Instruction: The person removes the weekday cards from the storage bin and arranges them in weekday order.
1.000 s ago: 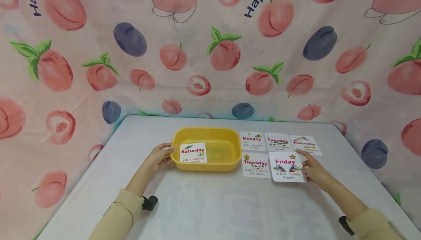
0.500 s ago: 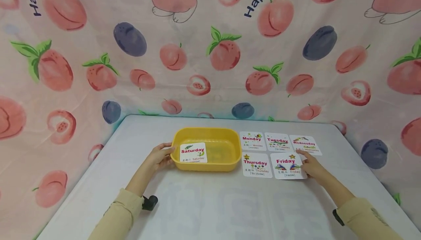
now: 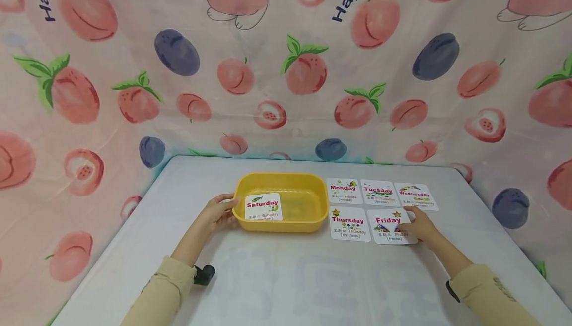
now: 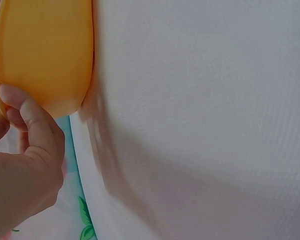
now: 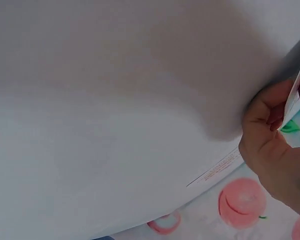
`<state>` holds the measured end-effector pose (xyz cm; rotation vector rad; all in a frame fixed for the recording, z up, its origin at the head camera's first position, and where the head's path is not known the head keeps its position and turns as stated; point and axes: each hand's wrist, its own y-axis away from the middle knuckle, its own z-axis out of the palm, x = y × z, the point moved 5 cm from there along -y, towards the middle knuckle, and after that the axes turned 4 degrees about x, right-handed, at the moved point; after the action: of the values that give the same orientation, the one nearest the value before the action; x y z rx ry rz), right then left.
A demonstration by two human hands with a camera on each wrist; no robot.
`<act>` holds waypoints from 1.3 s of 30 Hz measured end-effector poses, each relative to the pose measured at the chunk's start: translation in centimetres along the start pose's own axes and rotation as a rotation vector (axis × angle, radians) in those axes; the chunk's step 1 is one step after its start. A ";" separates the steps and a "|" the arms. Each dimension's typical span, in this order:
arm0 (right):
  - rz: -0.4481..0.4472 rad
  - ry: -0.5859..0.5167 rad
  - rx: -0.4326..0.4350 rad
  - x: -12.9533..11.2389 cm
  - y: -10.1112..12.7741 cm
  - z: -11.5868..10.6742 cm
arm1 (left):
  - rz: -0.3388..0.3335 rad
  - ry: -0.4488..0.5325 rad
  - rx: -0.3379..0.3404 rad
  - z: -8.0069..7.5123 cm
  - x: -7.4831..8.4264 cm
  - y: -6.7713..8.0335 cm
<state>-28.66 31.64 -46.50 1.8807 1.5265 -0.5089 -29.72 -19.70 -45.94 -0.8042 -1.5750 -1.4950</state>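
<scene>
Yellow plastic marks the tub [image 3: 313, 219] that the left hand [image 3: 217, 213] grips at its near-left corner: fingers curled against the outer wall, thumb over the rim, as the left wrist view confirms [image 4: 25, 150]. Inside the tub, just beyond this hand's fingertips, a Saturday card [image 3: 263, 207] leans against the wall. Behind the hand, toward the person, the white table [image 3: 286, 281] lies open and bare.

Right hand [image 3: 417, 226]: fingers bent, thumb and fingers pinching the right edge of the Friday card [image 3: 386, 227]; the right wrist view shows that edge slightly raised between fingers and thumb [image 5: 270, 135]. The card otherwise lies on the table, under and to the left of the hand. Just beyond the hand's knuckles lies the Wednesday card [image 3: 415, 196]; further left in that far row, the Tuesday card [image 3: 379, 193] and Monday card [image 3: 343, 191]. Left of the Friday card, edge almost touching edge, lies the Thursday card [image 3: 350, 224], which sits just beside the tub's right wall.

To the right of the right hand the table runs on a short way to its edge, where the fruit-printed cloth [image 3: 286, 68] rises.
</scene>
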 end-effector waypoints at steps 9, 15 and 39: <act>-0.005 0.057 -0.003 0.1 0.0 0.4 | 0.026 0.010 -0.028 -0.2 0.0 0.2; -0.013 0.091 -0.008 -0.1 -0.1 0.5 | 0.034 0.018 -0.040 -0.2 0.0 0.2; -0.072 0.285 0.017 -1.3 0.8 0.1 | 0.043 0.021 -0.033 0.1 0.1 0.2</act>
<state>-28.19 30.59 -45.54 1.9827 1.7830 -0.2946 -29.56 -19.59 -45.79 -0.8331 -1.5119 -1.4978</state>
